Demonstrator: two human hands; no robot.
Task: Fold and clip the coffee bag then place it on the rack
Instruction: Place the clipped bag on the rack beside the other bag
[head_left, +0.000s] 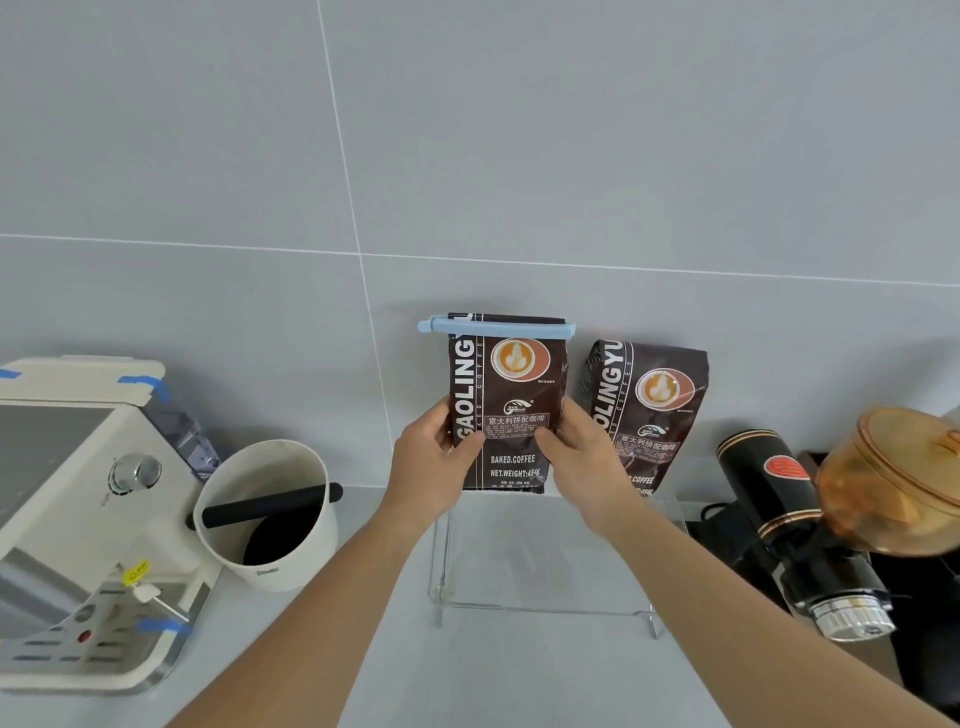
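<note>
Coffee bag (506, 410), clipped, upright on rack (545, 608).

Dark brown coffee bag (506, 410) upright, label facing camera, top folded over and shut with light blue clip (496, 327) across it; bottom edge on clear acrylic rack (545, 608), near the wall.

Both arms reach forward, left hand (434, 462) and right hand (587, 462) gripping.

Hands (519, 457) hide both lower edges of the coffee bag (511, 395).
</note>
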